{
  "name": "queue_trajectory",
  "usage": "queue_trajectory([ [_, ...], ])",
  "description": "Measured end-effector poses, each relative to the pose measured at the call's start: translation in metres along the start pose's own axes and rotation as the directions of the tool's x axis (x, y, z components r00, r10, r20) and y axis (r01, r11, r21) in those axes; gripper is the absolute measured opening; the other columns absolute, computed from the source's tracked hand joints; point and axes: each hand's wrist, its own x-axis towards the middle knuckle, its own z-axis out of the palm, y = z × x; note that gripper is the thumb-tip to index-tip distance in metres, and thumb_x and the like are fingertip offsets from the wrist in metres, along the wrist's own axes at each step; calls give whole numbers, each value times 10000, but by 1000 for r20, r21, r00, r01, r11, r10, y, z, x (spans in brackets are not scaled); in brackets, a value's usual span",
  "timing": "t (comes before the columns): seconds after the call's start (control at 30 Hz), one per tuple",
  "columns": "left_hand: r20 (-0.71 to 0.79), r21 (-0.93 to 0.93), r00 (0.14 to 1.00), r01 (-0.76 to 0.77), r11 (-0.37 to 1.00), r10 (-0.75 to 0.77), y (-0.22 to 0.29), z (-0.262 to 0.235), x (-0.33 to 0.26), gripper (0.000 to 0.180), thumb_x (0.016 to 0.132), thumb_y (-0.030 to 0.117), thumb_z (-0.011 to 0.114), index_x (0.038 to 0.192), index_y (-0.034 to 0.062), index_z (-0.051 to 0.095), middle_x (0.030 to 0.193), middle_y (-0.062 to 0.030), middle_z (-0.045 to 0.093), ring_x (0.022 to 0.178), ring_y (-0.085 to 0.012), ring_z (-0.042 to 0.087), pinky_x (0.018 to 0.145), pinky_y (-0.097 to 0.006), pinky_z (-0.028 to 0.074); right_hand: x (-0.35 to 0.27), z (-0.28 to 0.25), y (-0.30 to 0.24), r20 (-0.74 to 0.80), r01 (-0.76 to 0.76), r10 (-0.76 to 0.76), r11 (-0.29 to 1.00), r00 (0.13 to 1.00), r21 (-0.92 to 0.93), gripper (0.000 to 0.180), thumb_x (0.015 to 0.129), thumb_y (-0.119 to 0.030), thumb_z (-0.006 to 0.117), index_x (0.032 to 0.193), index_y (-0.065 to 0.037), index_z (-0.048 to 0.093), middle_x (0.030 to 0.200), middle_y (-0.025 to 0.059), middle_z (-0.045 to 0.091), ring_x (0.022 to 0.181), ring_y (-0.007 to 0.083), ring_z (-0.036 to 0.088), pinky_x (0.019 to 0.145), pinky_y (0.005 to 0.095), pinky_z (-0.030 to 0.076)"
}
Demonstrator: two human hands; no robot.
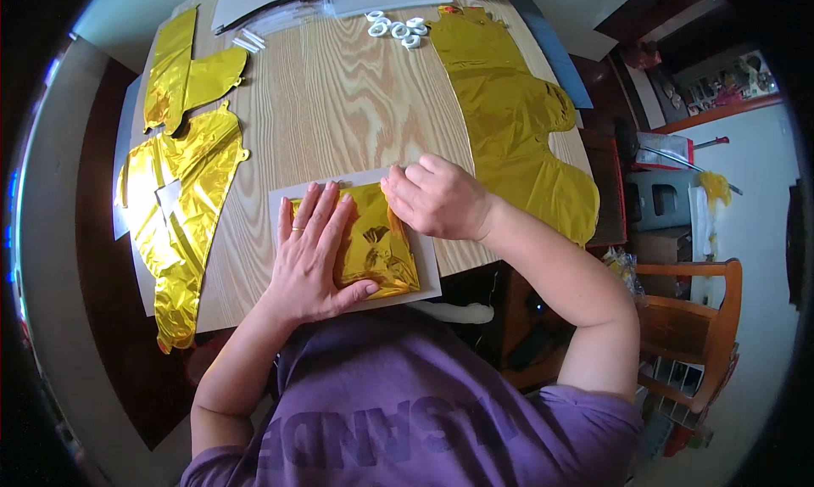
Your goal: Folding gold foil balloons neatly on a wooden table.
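L hand [312,254] flat, open, pressing folded gold foil balloon [379,248] onto white card [428,266]. R hand [437,200] pinching foil's far corner. Step prob: flattening/folding. Next needs firm press w/ L, crease along edge under R fingertips.

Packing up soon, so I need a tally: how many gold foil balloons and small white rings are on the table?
Gold foil balloons: 4, namely folded, large right, two left
White rings: about 6; they overlap
Total: about 10

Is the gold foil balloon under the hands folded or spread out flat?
Folded: the gold foil balloon is a compact creased rectangle on a white card, pressed by the left hand; right hand at its corner.
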Motion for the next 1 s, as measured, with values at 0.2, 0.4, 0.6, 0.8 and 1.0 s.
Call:
queue_trajectory([
  [0.2,-19,-68,1000,4,998,-5,-3,-1,-3,1050,836,750,578,1551,24,325,1603,-247,299,1525,-414,200,1214,-592,39,4,-60,-33,276,-615,549,689,789,384,185,913,-62,618,1044,44,694,979,120,687,725,244,636,672,340,518],
  [0.4,-18,-84,1000,-5,996,4,-3,-2,-2,1049,835,736,597,1548,16,326,1602,-253,298,1527,-416,194,1217,-587,37,-11,-90,-78,613,-831,659,33,436,556,247,916,-43,638,1130,77,662,922,165,672,759,288,674,705,369,543],
  [0.6,-9,-84,1000,9,996,-10,-1,-3,-1,1039,838,730,599,1539,7,342,1598,-256,305,1524,-421,200,1217,-587,50,-4,-72,-100,524,-827,734,90,432,556,300,889,-110,717,1120,73,660,882,162,647,749,291,662,691,389,532],
  [0.8,-1,-76,1000,8,997,-9,0,-7,-1,1037,839,729,599,1541,11,341,1593,-253,316,1517,-419,218,1216,-589,69,5,-71,-103,479,-841,791,81,380,534,304,884,-168,744,1083,48,665,881,153,646,754,293,659,683,392,529],
  [1.0,6,-30,1000,20,999,-20,0,-8,-1,1034,835,733,597,1536,14,350,1586,-243,333,1506,-415,245,1214,-584,96,-2,-94,-101,509,-924,819,64,264,377,225,889,-224,754,876,-14,674,753,134,665,650,275,670,609,390,529],
])
